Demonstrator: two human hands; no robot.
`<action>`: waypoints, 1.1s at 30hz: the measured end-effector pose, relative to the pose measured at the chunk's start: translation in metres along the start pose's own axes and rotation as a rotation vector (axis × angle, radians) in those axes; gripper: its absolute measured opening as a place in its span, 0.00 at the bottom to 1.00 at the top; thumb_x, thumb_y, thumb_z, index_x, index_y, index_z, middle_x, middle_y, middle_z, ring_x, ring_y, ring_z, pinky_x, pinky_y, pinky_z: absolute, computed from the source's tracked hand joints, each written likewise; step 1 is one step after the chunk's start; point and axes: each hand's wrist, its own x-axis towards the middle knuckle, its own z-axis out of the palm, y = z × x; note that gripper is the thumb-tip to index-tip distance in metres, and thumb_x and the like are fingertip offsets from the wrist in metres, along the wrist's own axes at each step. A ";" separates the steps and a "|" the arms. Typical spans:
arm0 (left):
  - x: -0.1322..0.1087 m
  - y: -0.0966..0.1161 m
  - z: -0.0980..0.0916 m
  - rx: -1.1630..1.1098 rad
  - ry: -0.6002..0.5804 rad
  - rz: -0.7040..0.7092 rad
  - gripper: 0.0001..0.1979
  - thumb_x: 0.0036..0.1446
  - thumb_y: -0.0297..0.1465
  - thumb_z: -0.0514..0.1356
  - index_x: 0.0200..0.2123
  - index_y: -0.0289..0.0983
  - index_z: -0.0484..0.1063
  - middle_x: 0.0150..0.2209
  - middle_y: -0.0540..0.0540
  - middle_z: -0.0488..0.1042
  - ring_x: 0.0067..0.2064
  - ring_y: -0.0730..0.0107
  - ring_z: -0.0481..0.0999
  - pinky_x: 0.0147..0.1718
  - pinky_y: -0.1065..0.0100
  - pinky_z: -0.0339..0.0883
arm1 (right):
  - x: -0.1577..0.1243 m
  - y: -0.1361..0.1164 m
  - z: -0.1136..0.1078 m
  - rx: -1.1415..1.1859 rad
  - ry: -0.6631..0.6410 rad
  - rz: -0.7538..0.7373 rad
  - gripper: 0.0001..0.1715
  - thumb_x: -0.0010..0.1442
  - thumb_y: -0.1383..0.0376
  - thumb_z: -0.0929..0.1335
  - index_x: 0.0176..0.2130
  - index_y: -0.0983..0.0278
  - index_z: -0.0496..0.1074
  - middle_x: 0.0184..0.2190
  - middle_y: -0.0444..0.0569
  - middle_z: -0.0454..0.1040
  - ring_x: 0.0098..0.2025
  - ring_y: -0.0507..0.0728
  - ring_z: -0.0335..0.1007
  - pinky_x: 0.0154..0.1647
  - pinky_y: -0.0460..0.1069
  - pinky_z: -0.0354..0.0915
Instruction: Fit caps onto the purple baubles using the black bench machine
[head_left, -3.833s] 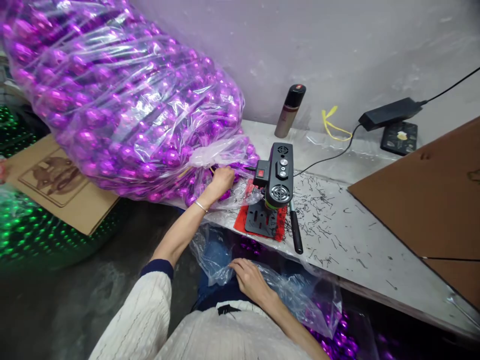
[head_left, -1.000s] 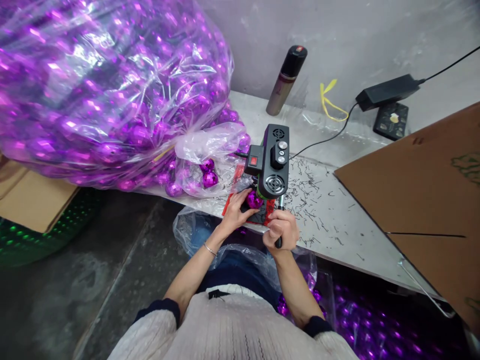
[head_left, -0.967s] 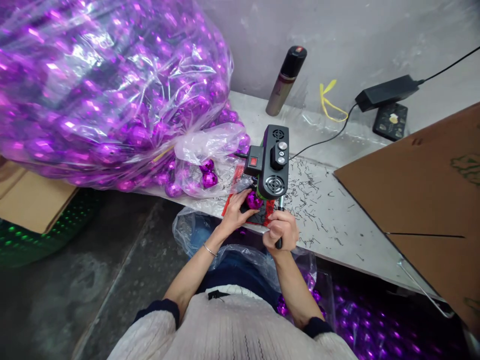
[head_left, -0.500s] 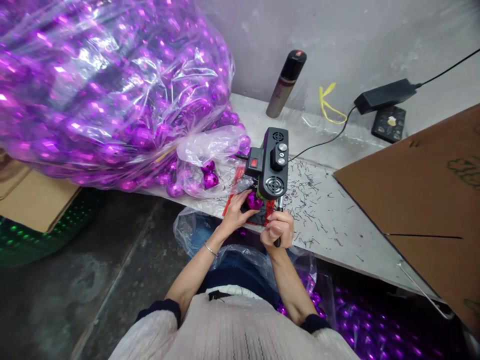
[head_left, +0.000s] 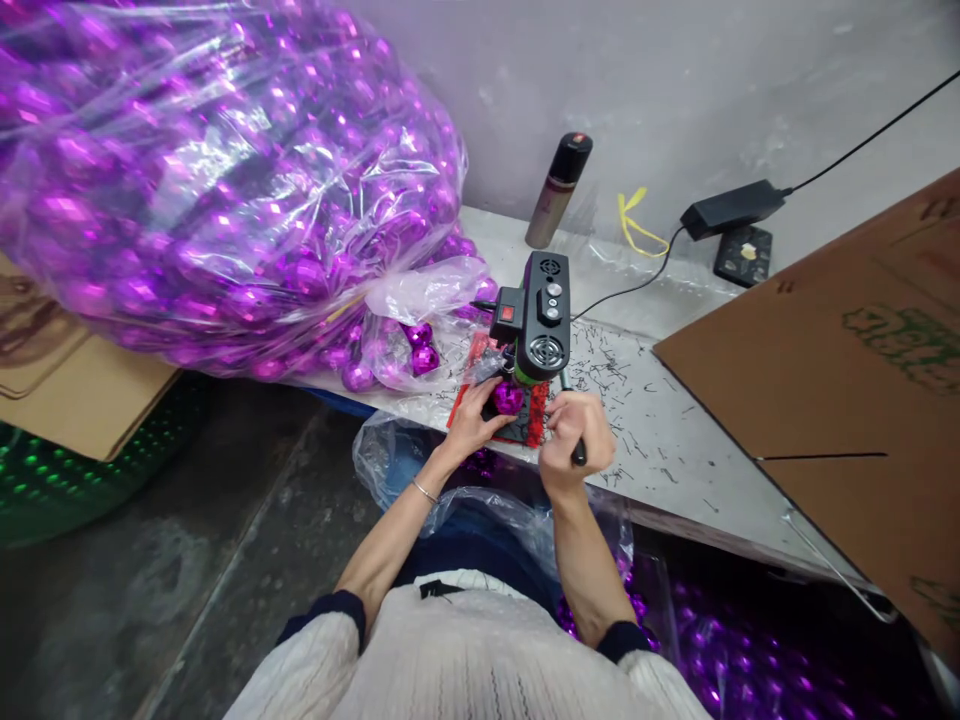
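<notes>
Under the head of a black machine (head_left: 546,310) with round vents and a red switch sits a shiny purple ball (head_left: 508,397). My left hand (head_left: 474,415) holds that ball from the left, fingers above it and thumb below. My right hand (head_left: 577,435) is closed around the black-ended lever handle (head_left: 578,453) at the machine's right side. A red-edged mat (head_left: 535,415) lies beneath the machine. Just left of it, two purple balls (head_left: 424,359) show by the knotted neck of a large clear bag (head_left: 247,200) full of purple balls.
Behind the machine stand a spray can (head_left: 558,190), a yellow tie (head_left: 641,225) and a black power adapter (head_left: 733,210) with its cable. Small dark pins litter the white table (head_left: 675,425). A cardboard box (head_left: 840,370) fills the right side. Purple balls (head_left: 757,650) lie below the table.
My right hand has moved right and slightly up with the lever handle. My left hand stays at the ball. The camera view has shifted a little.
</notes>
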 end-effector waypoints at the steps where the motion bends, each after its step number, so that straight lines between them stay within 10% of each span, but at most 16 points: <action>1: -0.006 0.002 -0.001 0.016 -0.005 0.026 0.32 0.62 0.40 0.67 0.66 0.39 0.64 0.61 0.34 0.74 0.64 0.51 0.74 0.66 0.44 0.62 | 0.006 -0.005 -0.003 -0.002 -0.024 0.044 0.17 0.70 0.69 0.60 0.28 0.60 0.65 0.26 0.44 0.70 0.31 0.53 0.70 0.34 0.51 0.63; 9: -0.057 0.018 -0.028 0.209 -0.051 0.217 0.54 0.53 0.59 0.65 0.72 0.34 0.53 0.69 0.25 0.62 0.71 0.41 0.64 0.65 0.41 0.62 | -0.006 0.000 -0.005 0.046 -0.041 -0.018 0.14 0.67 0.72 0.62 0.29 0.60 0.66 0.26 0.44 0.71 0.32 0.53 0.72 0.34 0.50 0.65; 15: 0.027 -0.008 -0.091 0.522 0.234 -0.164 0.24 0.72 0.41 0.51 0.58 0.30 0.73 0.55 0.26 0.77 0.59 0.43 0.75 0.61 0.43 0.61 | -0.011 0.001 -0.004 0.023 -0.037 -0.047 0.14 0.67 0.72 0.62 0.29 0.60 0.65 0.26 0.43 0.71 0.31 0.53 0.72 0.33 0.50 0.65; 21: 0.062 -0.026 -0.110 0.628 -0.043 -0.232 0.27 0.61 0.49 0.64 0.50 0.30 0.77 0.37 0.31 0.80 0.50 0.41 0.77 0.57 0.44 0.63 | -0.012 0.001 -0.002 0.038 -0.037 -0.046 0.13 0.66 0.73 0.63 0.30 0.60 0.66 0.27 0.43 0.72 0.32 0.53 0.72 0.34 0.50 0.65; 28: 0.037 0.006 -0.112 -0.124 0.124 -0.239 0.37 0.57 0.46 0.69 0.67 0.44 0.66 0.63 0.38 0.69 0.56 0.54 0.76 0.52 0.57 0.75 | -0.008 0.001 -0.004 0.032 -0.061 -0.072 0.13 0.65 0.73 0.63 0.30 0.60 0.66 0.28 0.43 0.73 0.31 0.53 0.71 0.33 0.49 0.65; 33: 0.011 0.032 -0.097 -0.781 0.088 -0.527 0.37 0.59 0.48 0.66 0.69 0.50 0.62 0.58 0.43 0.75 0.48 0.62 0.80 0.40 0.65 0.81 | -0.008 0.002 -0.005 0.032 -0.068 -0.059 0.12 0.66 0.73 0.63 0.31 0.60 0.67 0.29 0.44 0.73 0.31 0.53 0.71 0.33 0.49 0.65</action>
